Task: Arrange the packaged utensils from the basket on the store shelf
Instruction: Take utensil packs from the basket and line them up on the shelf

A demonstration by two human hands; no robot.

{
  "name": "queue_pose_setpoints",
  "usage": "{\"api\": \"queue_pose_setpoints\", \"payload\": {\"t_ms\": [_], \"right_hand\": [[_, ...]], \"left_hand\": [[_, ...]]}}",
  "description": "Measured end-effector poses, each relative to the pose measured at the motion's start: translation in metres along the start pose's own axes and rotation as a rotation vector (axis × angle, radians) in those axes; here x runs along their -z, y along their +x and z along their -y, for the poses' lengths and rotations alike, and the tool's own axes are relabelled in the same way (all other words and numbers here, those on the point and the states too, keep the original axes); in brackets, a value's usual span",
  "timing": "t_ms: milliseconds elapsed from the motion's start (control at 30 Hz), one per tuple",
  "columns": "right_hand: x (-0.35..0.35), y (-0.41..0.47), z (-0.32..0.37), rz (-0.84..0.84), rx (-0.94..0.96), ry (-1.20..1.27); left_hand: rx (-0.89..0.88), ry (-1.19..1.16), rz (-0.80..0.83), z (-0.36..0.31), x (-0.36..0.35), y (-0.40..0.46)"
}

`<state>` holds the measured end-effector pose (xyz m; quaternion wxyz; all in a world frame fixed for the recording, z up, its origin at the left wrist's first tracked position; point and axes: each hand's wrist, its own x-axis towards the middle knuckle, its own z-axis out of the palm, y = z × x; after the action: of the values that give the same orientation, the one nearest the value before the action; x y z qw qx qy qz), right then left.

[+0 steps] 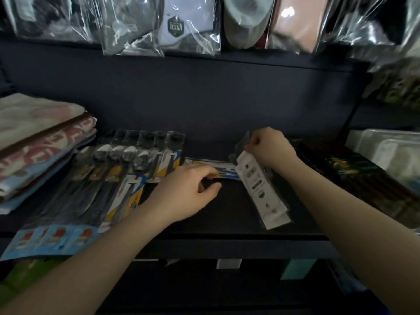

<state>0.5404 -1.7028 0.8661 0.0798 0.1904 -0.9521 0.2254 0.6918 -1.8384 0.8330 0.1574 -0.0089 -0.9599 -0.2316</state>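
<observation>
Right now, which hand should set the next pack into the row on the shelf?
Probably left. The left hand already pinches the yellow pack lying just right of the row. The right hand grips the white pack, tilted and farther from it.

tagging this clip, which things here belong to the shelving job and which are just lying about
Job: utensil packs in a row; flat pack under left hand; white-backed pack held by right hand; shelf.
Lying about: folded towels; hanging bagged goods.
</observation>
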Motion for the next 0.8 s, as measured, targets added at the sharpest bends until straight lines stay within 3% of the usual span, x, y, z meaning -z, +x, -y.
{"api": "queue_pose_setpoints", "payload": {"t_ms": [100,233,333,433,533,600,667,733,800], "right_hand": [[0.006,-0.001,0.009,-0.141,0.134,0.028],[0.021,-0.009,0.038,-0.187,0.311,0.316],[0.025,-0.019,0.063,-0.073,0.39,0.504],[0.017,-0.027,0.082,0.084,0.407,0.731],[0.002,-0.034,0.097,0.335,0.396,0.954],[-0.011,-0.032,0.103,0.409,0.465,0.885],[-0.03,-0.018,0.105,0.26,0.538,0.698],[-0.048,-0.001,0.104,0.133,0.481,0.646],[-0.06,0.01,0.104,0.229,0.355,0.7]], "left_hand": [[0.012,-0.045,-0.028,-0.001,-0.002,0.002],[0.042,-0.181,-0.105,-0.006,0.001,0.004],[0.041,-0.26,-0.205,-0.009,0.008,-0.002],[0.073,-0.162,-0.304,-0.012,0.014,-0.015],[0.156,-0.102,-0.364,-0.006,0.019,-0.027],[0.242,-0.19,-0.347,0.003,0.024,-0.032],[0.316,-0.398,-0.334,0.016,0.028,-0.038],[0.376,-0.519,-0.337,0.029,0.03,-0.043],[0.434,-0.58,-0.349,0.04,0.03,-0.05]]}}
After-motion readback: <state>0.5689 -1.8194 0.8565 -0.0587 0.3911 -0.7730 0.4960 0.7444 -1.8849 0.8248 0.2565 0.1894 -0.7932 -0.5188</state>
